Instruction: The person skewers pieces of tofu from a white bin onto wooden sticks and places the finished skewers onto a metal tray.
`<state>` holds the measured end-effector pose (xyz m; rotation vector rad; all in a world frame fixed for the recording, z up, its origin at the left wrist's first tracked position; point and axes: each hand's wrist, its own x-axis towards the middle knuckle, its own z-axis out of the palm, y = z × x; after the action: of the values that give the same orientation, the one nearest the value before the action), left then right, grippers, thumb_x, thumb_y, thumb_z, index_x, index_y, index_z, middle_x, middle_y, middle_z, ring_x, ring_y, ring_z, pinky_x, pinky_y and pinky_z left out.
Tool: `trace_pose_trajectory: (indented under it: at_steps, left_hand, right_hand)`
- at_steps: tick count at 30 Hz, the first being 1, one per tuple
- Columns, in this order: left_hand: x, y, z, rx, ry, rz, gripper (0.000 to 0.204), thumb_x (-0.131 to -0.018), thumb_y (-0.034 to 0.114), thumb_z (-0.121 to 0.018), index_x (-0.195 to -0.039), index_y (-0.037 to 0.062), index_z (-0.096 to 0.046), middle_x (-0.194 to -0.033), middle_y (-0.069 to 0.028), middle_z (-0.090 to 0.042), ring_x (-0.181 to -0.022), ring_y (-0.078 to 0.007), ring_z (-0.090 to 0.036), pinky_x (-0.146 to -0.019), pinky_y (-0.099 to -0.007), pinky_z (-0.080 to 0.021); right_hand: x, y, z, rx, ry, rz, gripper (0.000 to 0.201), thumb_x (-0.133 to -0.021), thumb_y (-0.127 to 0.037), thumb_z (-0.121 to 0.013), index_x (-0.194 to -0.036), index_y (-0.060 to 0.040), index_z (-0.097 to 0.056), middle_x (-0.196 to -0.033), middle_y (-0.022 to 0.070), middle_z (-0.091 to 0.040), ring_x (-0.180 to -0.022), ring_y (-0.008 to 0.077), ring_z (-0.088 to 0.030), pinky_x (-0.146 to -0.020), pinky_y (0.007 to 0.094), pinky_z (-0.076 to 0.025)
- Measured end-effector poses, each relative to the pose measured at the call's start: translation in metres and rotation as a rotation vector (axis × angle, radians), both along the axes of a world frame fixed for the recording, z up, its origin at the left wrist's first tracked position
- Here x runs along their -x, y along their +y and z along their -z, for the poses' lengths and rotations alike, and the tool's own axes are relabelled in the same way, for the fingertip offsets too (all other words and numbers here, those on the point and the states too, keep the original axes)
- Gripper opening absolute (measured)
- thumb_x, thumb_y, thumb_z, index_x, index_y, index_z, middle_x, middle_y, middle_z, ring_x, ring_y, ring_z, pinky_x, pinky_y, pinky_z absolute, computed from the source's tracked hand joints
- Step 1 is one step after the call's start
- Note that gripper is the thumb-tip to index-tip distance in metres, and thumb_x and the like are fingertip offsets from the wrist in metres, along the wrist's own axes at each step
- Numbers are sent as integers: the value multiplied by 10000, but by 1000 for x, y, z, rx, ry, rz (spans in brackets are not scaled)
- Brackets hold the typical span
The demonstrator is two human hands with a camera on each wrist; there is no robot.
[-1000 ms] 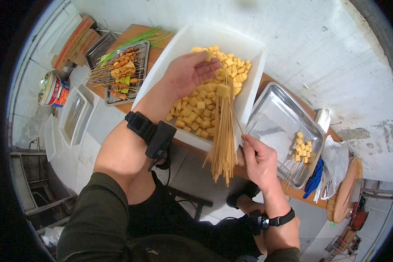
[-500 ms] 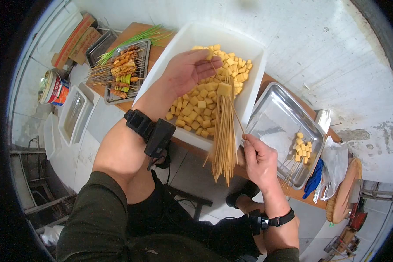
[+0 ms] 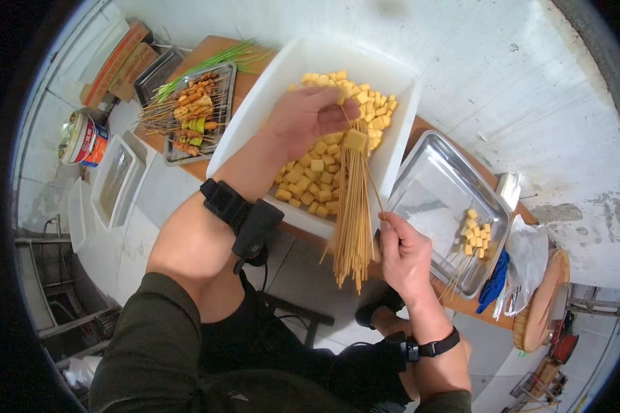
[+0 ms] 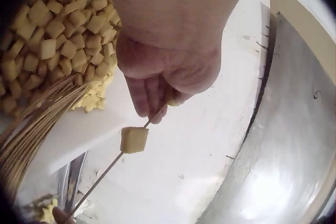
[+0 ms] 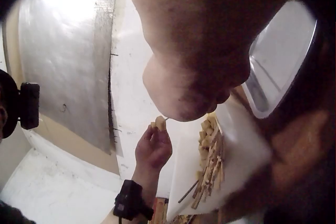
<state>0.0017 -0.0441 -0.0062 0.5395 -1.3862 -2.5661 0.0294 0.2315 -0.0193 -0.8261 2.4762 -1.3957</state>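
Observation:
My right hand (image 3: 408, 258) pinches the lower end of a thin bamboo skewer (image 4: 100, 182), which slants up toward my left hand (image 3: 313, 118). One yellow cube (image 4: 134, 140) is threaded partway along that skewer. Between the fingertips and thumb of my left hand is another yellow cube (image 4: 172, 101), mostly hidden by the hand, at the skewer's upper tip. Below both hands, a white tub (image 3: 405, 113) holds a heap of yellow cubes (image 3: 303, 180). A thick bundle of bare skewers (image 3: 353, 220) lies over the tub's near edge, behind the held skewer.
To the right, a metal tray (image 3: 420, 199) carries several skewered yellow cubes (image 3: 477, 234). A blue cloth (image 3: 494, 282) and a clear plastic bag (image 3: 528, 258) lie beyond it. At left, another tray (image 3: 229, 89) bears assorted filled skewers (image 3: 196, 110) near green stalks (image 3: 217, 63).
My left hand has turned and shifted slightly right, its palm now facing less toward the camera. The right hand has moved a little left, still pinching the skewer.

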Motion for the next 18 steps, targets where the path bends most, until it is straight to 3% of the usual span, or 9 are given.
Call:
trace_pose_trajectory:
  at_steps: [18]
  left_hand:
    - [-1, 19, 7, 68, 5, 157, 281, -988, 251, -571, -1043, -6, -669, -1000, -97, -695, -924, -184, -681, -813, -312, -566]
  right_hand:
    - [4, -9, 6, -5, -6, 4, 162, -914, -40, -564, -1042, -8, -659, -764, 253, -622, -740, 394, -672, -642, 371, -522]
